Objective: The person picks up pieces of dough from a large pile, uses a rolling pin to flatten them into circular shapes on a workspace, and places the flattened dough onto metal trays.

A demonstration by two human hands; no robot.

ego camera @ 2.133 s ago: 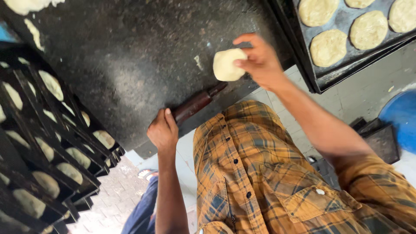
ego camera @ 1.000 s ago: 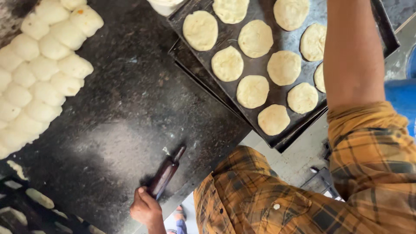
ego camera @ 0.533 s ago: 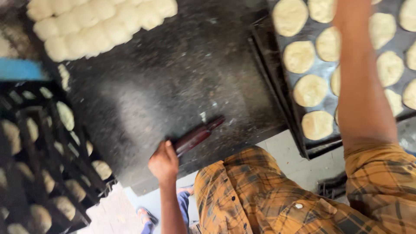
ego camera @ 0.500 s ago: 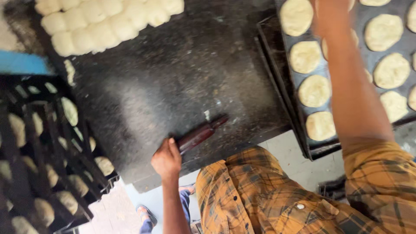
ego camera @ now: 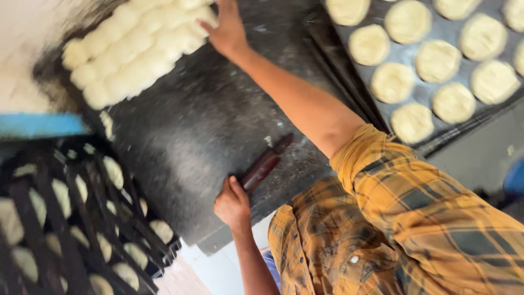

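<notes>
Left hand (ego camera: 231, 203) grips one rolling pin (ego camera: 266, 163); right hand (ego camera: 228, 28), fingers spread, touches dough balls (ego camera: 136, 52).

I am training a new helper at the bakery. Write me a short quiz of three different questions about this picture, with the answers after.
1. True or false: the right hand is lifting a flattened dough round from the dark metal baking tray.
2. Multiple choice: the left hand touches
A) the blue bar at the table's edge
B) the dark reddish wooden rolling pin
C) the black plastic crate
3. Fill in: the right hand reaches the cluster of pale raw dough balls at the far side of the black floured worktop, while the flattened dough rounds lie in rows on the ____.

Key: 1 false; 2 B; 3 tray.
</notes>
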